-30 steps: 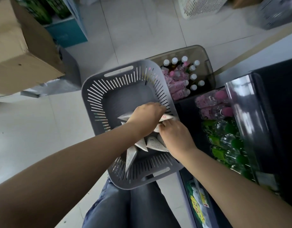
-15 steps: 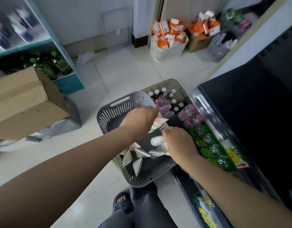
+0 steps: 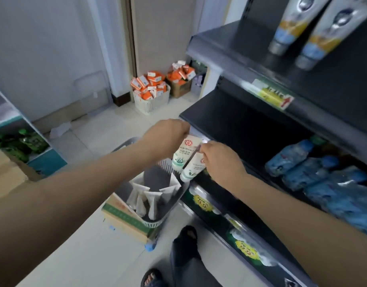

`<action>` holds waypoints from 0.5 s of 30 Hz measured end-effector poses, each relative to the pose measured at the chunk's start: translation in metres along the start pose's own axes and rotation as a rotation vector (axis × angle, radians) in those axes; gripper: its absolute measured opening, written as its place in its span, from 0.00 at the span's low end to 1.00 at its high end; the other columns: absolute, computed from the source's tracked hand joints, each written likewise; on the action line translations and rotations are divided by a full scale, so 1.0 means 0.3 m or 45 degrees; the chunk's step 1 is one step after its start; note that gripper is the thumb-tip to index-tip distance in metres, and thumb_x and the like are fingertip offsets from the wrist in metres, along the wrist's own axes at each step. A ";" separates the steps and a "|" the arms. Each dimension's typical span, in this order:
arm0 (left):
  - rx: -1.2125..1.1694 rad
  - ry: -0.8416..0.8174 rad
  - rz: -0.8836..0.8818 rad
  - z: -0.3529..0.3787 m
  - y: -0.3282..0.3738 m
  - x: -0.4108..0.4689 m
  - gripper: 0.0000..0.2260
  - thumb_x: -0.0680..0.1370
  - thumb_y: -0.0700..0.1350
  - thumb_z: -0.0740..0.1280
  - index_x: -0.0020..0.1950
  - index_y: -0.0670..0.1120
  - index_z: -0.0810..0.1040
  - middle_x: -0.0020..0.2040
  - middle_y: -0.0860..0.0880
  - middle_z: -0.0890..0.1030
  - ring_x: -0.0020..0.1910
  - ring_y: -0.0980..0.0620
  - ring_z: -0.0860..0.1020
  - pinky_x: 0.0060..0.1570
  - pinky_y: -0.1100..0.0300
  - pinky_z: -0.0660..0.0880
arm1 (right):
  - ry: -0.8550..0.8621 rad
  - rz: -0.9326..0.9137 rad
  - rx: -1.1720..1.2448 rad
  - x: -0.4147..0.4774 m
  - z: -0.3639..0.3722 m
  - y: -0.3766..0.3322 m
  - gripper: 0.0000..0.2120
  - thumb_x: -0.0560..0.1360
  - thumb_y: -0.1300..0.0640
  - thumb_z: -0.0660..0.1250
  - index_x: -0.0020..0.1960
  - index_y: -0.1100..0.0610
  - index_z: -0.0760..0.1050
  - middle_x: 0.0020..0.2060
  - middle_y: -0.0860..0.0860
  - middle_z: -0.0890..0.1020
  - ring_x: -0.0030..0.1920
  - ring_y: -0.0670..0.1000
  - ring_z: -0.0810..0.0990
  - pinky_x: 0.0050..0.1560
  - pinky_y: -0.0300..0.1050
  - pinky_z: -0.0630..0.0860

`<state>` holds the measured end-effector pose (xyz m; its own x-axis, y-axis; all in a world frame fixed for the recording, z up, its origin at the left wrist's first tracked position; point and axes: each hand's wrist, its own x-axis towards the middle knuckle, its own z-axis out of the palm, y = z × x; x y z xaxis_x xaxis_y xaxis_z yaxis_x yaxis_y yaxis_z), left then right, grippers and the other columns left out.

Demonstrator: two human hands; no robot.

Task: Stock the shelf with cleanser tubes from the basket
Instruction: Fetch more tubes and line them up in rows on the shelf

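One wide-angle view from head height, facing forward and down; the left hand (image 3: 168, 137) and right hand (image 3: 222, 162) meet near the lens at mid-frame, forearms (image 3: 75, 193) entering from the lower corners; the dark metal shelf unit (image 3: 230, 121) fills the right side, perhaps bent by the lens; the grey slotted plastic basket (image 3: 155, 177) lies lower centre.

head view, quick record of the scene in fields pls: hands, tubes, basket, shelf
left: left hand pinches the flat end of the first tube, cap down
right: right hand holds the second tube, tilted, cap down
basket: grey basket on a cardboard box, below the hands
stock: spare tubes in the basket
shelf: dark shelf just beyond the hands
below: blue bottles on the next level down
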<state>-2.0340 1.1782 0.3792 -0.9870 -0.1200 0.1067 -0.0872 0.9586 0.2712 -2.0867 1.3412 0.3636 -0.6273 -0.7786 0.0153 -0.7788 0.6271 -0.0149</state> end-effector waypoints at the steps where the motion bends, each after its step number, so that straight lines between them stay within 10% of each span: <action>1: -0.014 0.008 0.037 -0.028 0.039 0.000 0.08 0.80 0.43 0.59 0.54 0.44 0.77 0.52 0.45 0.80 0.51 0.43 0.77 0.48 0.53 0.71 | 0.012 0.026 0.023 -0.034 -0.033 0.021 0.12 0.79 0.61 0.58 0.59 0.54 0.74 0.52 0.52 0.78 0.52 0.53 0.77 0.43 0.43 0.68; 15: -0.089 0.137 0.474 -0.244 0.651 0.028 0.07 0.80 0.46 0.62 0.51 0.45 0.77 0.47 0.49 0.81 0.47 0.48 0.78 0.44 0.56 0.72 | 0.085 0.355 0.086 -0.512 -0.423 0.338 0.09 0.77 0.61 0.61 0.56 0.55 0.75 0.52 0.51 0.77 0.50 0.53 0.78 0.49 0.51 0.77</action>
<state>-2.0495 1.3456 0.5030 -0.9294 0.2026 0.3086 0.2871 0.9222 0.2592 -2.0697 1.5271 0.4867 -0.8175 -0.5720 0.0672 -0.5760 0.8120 -0.0946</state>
